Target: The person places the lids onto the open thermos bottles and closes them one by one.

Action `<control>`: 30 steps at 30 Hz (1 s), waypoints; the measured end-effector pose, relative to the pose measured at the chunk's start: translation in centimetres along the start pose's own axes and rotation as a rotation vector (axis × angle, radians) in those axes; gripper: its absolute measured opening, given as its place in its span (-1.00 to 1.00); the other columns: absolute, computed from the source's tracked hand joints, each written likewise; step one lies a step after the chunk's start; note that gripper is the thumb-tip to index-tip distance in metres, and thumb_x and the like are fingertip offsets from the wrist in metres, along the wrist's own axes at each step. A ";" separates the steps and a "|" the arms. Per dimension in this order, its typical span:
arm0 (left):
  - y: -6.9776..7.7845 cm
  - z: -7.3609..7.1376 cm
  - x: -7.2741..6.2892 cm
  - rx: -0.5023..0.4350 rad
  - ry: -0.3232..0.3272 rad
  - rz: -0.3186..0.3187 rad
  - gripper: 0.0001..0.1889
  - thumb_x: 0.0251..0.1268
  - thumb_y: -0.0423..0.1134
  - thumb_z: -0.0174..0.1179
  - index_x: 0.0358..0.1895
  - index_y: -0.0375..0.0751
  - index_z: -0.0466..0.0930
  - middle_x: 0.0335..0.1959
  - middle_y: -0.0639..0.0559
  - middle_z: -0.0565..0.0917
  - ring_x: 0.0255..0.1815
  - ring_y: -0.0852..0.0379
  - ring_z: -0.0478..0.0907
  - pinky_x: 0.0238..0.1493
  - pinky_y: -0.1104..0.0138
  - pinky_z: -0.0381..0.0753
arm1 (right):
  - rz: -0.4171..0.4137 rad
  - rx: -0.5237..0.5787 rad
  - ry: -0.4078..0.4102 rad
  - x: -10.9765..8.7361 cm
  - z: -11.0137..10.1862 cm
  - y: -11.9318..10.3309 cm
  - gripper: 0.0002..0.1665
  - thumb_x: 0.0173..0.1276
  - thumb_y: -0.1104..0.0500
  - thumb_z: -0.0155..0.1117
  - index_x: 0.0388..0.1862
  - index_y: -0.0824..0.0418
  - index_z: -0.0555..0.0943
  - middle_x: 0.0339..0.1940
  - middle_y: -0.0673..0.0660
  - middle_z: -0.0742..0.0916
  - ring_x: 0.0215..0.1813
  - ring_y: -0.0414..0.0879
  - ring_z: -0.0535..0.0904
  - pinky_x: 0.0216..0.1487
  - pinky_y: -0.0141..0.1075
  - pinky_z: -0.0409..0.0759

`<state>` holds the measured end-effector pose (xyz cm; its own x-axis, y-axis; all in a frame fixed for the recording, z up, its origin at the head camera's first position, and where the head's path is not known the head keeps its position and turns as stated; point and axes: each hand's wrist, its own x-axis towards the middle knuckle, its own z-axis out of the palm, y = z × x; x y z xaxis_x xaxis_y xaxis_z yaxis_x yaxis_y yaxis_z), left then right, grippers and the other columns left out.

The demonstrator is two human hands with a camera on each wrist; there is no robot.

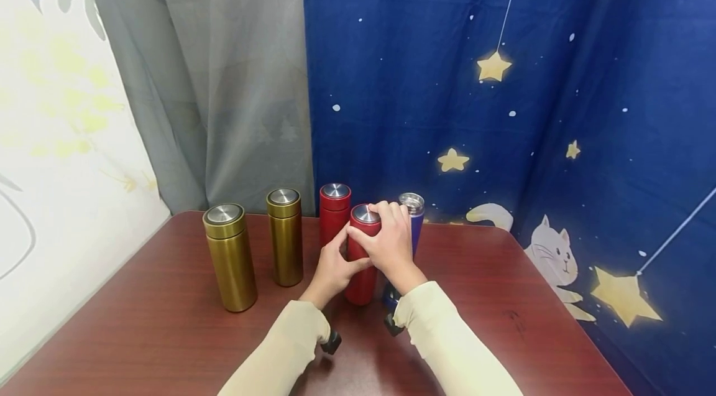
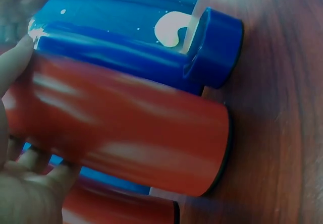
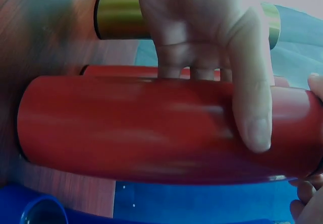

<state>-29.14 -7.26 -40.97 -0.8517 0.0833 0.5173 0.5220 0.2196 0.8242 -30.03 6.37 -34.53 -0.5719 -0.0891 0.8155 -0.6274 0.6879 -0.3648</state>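
A red thermos (image 1: 360, 287) stands upright at the front centre of the table. My left hand (image 1: 332, 268) grips its body, with the thumb across the near side in the right wrist view. Around the thermos's lid (image 1: 358, 222), with its silver top, curl the fingers and thumb of my right hand (image 1: 393, 240). Just right of it is a blue thermos (image 1: 416, 228) without its lid, partly hidden by the right hand. The blue lid (image 2: 217, 47) lies on the tabletop at its foot. A second red thermos (image 1: 334, 217), lid on, stands close behind.
Two gold thermoses, one nearer (image 1: 232, 271) and one farther back (image 1: 287, 253), stand upright on the left with lids on. The dark red wooden table (image 1: 140, 334) ends at a grey curtain (image 1: 252, 73) and a blue starry curtain (image 1: 391, 73).
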 end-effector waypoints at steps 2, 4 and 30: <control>0.0 0.3 -0.2 0.017 0.029 0.004 -0.15 0.01 -0.19 0.51 0.44 0.00 0.30 0.23 0.02 0.55 0.15 0.05 0.55 0.09 0.20 0.57 | -0.008 -0.011 0.024 -0.1 0.1 -0.1 -0.41 -0.04 -0.14 0.56 -0.16 0.18 0.57 -0.27 0.14 0.61 -0.15 0.06 0.41 -0.14 -0.09 0.42; 0.1 0.5 -0.3 0.034 0.056 0.019 -0.14 0.01 -0.16 0.51 0.44 -0.01 0.31 0.22 0.01 0.56 0.14 0.04 0.55 0.09 0.20 0.56 | -0.017 -0.025 0.043 -0.2 0.1 -0.2 -0.44 -0.02 -0.13 0.54 -0.18 0.18 0.57 -0.29 0.15 0.61 -0.16 0.08 0.41 -0.14 -0.08 0.41; -1.0 0.9 0.3 0.135 0.169 0.077 -0.11 0.01 -0.15 0.50 0.46 -0.10 0.27 0.23 -0.04 0.55 0.26 0.00 0.47 0.23 0.12 0.44 | 0.112 -0.158 -0.013 0.4 0.8 -0.9 -0.39 0.01 -0.22 0.51 -0.06 0.08 0.58 -0.23 0.12 0.62 -0.09 0.05 0.44 -0.06 -0.06 0.41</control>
<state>-29.97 -6.59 -41.87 -0.7841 -0.0565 0.6181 0.5647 0.3482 0.7482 -30.12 5.09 -34.22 -0.6411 -0.0143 0.7673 -0.4689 0.7988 -0.3769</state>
